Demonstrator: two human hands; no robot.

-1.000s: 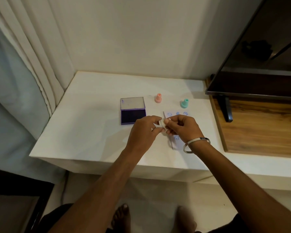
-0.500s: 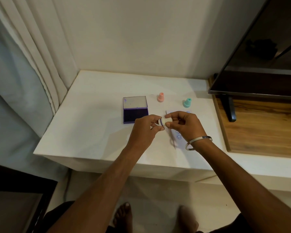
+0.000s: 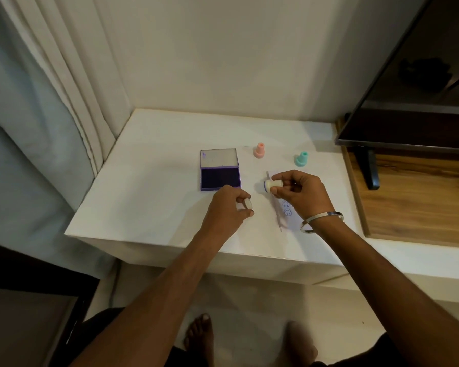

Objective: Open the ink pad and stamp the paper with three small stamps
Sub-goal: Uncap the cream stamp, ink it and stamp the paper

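Observation:
The purple ink pad (image 3: 220,177) lies open on the white table (image 3: 149,197), its clear lid folded back. A pink stamp (image 3: 259,151) and a teal stamp (image 3: 301,158) stand behind the paper (image 3: 285,210), which shows blue smiley prints and is partly hidden by my right hand. My right hand (image 3: 300,194) grips a cream stamp (image 3: 270,185) sideways above the paper, its inked face pointing left. My left hand (image 3: 228,210) holds the stamp's clear cap (image 3: 247,203) just in front of the ink pad.
A black TV (image 3: 414,107) on a stand foot (image 3: 370,170) rests on a wooden shelf (image 3: 419,202) at the right. Curtains (image 3: 51,102) hang at the left. My bare feet (image 3: 199,337) are on the floor below the table edge.
My hands were together on the cream stamp; now they have parted. The left hand has pulled the clear cap off and moved left and toward me.

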